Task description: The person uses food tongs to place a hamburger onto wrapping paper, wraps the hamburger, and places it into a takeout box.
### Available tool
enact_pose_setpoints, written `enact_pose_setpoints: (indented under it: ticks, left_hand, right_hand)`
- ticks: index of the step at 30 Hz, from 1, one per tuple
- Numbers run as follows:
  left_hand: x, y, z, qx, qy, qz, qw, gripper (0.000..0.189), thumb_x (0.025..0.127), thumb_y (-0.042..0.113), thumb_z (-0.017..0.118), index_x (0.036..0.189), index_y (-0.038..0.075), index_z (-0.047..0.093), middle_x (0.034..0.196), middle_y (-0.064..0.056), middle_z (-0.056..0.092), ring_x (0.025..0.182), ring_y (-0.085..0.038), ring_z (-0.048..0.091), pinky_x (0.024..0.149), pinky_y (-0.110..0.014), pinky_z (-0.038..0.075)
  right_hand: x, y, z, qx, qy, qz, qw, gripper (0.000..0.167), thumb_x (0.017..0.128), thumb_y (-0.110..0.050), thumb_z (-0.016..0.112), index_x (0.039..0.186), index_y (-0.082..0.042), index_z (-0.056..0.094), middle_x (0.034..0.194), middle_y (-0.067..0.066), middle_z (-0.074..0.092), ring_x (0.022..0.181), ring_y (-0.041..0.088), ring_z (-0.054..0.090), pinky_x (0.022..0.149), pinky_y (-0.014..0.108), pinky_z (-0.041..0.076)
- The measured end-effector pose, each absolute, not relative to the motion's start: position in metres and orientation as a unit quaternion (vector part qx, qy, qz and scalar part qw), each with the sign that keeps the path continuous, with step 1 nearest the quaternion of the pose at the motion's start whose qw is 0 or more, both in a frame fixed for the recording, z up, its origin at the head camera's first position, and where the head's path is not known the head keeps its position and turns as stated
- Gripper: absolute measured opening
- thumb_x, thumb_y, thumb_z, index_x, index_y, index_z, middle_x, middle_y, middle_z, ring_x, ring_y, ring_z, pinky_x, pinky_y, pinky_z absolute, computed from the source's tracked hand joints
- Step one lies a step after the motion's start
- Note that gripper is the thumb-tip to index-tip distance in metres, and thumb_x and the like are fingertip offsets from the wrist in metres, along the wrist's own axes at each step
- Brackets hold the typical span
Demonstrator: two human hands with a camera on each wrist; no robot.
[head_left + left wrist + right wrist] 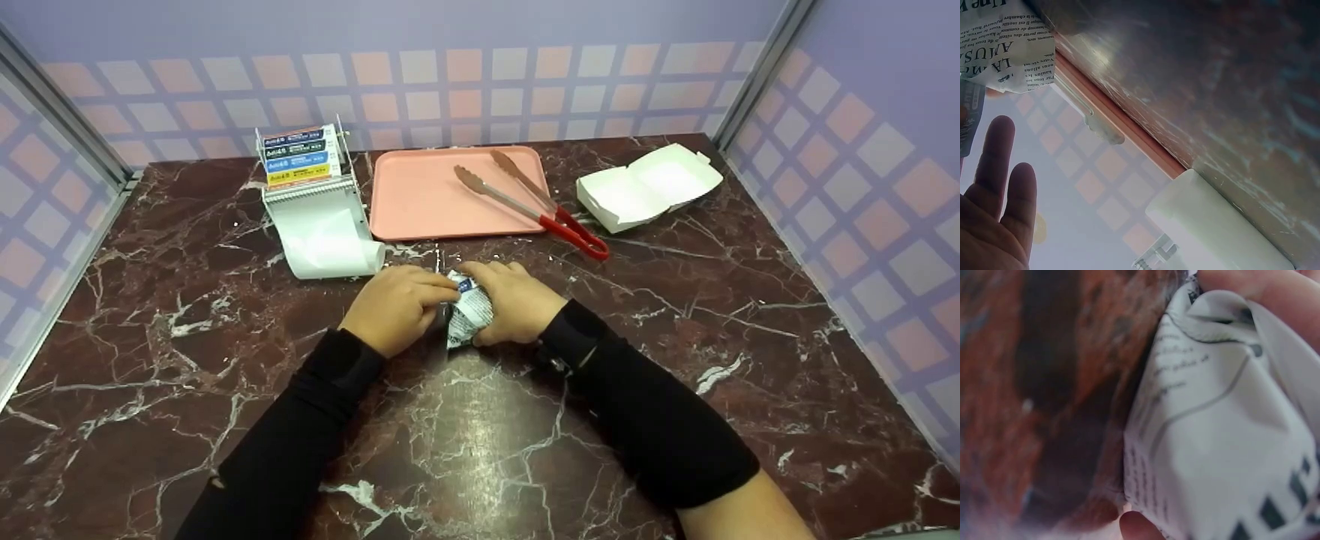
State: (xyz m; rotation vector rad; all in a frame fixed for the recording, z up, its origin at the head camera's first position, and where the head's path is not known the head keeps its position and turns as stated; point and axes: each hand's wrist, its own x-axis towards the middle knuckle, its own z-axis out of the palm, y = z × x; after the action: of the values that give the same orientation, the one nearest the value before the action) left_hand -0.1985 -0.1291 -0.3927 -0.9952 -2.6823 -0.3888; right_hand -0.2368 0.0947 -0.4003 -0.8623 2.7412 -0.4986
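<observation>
A small newsprint-patterned paper package (pixel 472 311) stands on the table between the two hands. My right hand (pixel 517 300) grips it from the right, thumb on the near side and fingers on the far side. In the right wrist view, the folded paper wrapper (pixel 1224 422) fills much of the frame. A small blue label (pixel 465 285) shows on the upper part of the package. My left hand (pixel 397 304) pinches this label at the package's left side. The left wrist view shows the label (pixel 971 121) at a fingertip, with two other fingers straight.
Behind the hands lies a pink tray (pixel 420 195), with red-handled tongs (pixel 551 217) resting partly on it. An open white box (pixel 649 184) stands back right. Back left, a rack (pixel 300 157) bears several coloured label strips; a white paper roll (pixel 330 247) lies before it.
</observation>
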Motion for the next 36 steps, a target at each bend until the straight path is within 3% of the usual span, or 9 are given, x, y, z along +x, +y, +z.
enact_pose_setpoints:
  ticks: [7,17,28,36]
  left_hand:
    - [-0.2000,-0.1276,-0.3923,-0.336,-0.927,-0.126,0.111,0.031,0.093,0.008,0.068,0.119,0.020,0.080,0.128,0.002,0.077,0.123,-0.027,0.070,0.115,-0.049,0.049]
    - [-0.2003,-0.1305,-0.3920,-0.325,-0.929,-0.147,0.099,0.029,0.091,0.010,0.072,0.118,0.017,0.081,0.125,-0.003,0.078,0.121,-0.030,0.069,0.115,-0.049,0.049]
    - [-0.1997,-0.1341,-0.3949,-0.301,-0.934,-0.157,0.114,0.027,0.087,0.017,0.079,0.113,0.019,0.084,0.100,-0.004,0.071,0.095,-0.028,0.064,0.093,-0.045,0.055]
    - [-0.1992,-0.1317,-0.3942,-0.274,-0.946,-0.160,0.068,0.032,0.091,0.022,0.077,0.123,0.019,0.079,0.111,-0.007,0.077,0.107,-0.030,0.071,0.107,-0.046,0.053]
  right_hand:
    - [-0.2356,0.0971,-0.3992,-0.299,0.934,-0.156,0.117,0.125,0.070,-0.036,0.095,0.169,-0.034,0.020,0.158,0.013,0.047,0.138,0.040,0.046,0.115,0.052,0.048]
    - [-0.2356,0.0982,-0.3985,-0.315,0.930,-0.155,0.107,0.115,0.070,-0.035,0.093,0.167,-0.032,0.031,0.151,0.014,0.051,0.133,0.038,0.048,0.110,0.050,0.050]
    - [-0.2379,0.1012,-0.4004,-0.306,0.927,-0.190,0.106,0.112,0.070,-0.033,0.093,0.166,-0.031,0.034,0.149,0.012,0.053,0.130,0.034,0.049,0.108,0.050,0.051]
    - [-0.2384,0.1026,-0.4012,-0.299,0.925,-0.210,0.108,0.112,0.071,-0.034,0.093,0.166,-0.033,0.033,0.157,0.014,0.048,0.138,0.037,0.046,0.112,0.054,0.048]
